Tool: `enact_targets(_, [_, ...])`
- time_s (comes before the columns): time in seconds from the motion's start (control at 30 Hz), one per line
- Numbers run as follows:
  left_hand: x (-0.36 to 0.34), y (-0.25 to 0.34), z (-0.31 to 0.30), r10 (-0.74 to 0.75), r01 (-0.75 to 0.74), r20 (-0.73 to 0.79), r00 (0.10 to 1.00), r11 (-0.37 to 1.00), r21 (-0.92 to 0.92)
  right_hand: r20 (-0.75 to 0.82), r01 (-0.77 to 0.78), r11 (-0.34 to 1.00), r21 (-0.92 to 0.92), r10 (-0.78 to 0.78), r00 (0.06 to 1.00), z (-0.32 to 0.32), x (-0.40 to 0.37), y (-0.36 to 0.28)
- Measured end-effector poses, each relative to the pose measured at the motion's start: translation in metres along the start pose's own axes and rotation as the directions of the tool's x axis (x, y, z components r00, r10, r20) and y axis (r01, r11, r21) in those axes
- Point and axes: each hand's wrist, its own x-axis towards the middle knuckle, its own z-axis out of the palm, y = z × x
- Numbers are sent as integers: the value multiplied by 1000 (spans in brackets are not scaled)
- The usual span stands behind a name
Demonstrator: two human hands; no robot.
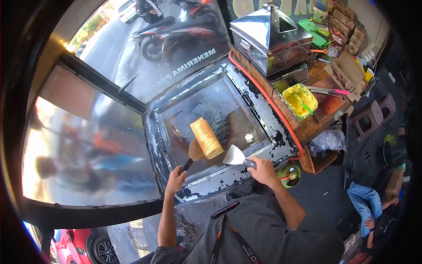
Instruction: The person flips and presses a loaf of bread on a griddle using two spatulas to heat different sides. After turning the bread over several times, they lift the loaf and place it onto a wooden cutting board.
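A long toasted loaf [206, 138] with brown stripes lies on the dark flat griddle [198, 105], near its front side. My left hand [176, 179] is closed on the black handle of a spatula with a brownish blade [195, 150], which is beside the loaf's left side. On the other side, my right hand [263, 170] grips the black handle of a wide metal scraper [234, 155]. The scraper's blade is just right of the loaf's near end, over the griddle's front edge.
Right of the griddle, a red hose [263, 90] runs along a wooden counter [323, 79] with a tub of yellow spread [300, 101], a pink-handled knife [329, 91] and a metal box [271, 37]. Glass panels stand behind and left. A person [367, 207] is at the lower right.
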Motion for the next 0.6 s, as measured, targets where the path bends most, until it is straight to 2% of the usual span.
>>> enact_targets(0.07, [-19, 14, -1, -84, 106, 94, 992, 962, -253, -25, -30, 999, 21, 30, 999, 5, 2, 4])
enact_targets(0.17, [-19, 10, -7, -86, 84, 4, 996, 960, -267, -109, -31, 997, 75, 39, 993, 30, 19, 13])
enact_targets(0.27, [-6, 18, -19, 51, -68, -111, 992, 986, -151, -170, 30, 995, 95, -14, 985, 36, 31, 14])
enact_targets(0.37, [14, 35, -31, 158, -168, -238, 958, 986, -20, -79, 3, 997, 79, 3, 997, 18, 25, -3])
enact_targets(0.4, [27, 38, -36, 211, -199, -262, 942, 977, 72, -30, -27, 996, 89, 29, 999, 14, 23, -5])
enact_targets(0.43, [40, 69, -41, 271, -237, -277, 922, 960, 149, 23, -12, 998, 62, 10, 1000, 11, 22, -11])
enact_targets(0.47, [53, 77, -41, 369, -281, -315, 874, 914, 291, 69, -4, 999, 39, 2, 998, 9, 19, -14])
enact_targets(0.53, [77, 100, -41, 367, -260, -278, 887, 898, 355, 134, 49, 999, 24, -51, 990, 14, 18, -12])
enact_targets(0.6, [119, 94, -35, 503, -330, -270, 821, 805, 493, 197, 51, 998, 22, -55, 979, 22, 24, -17])
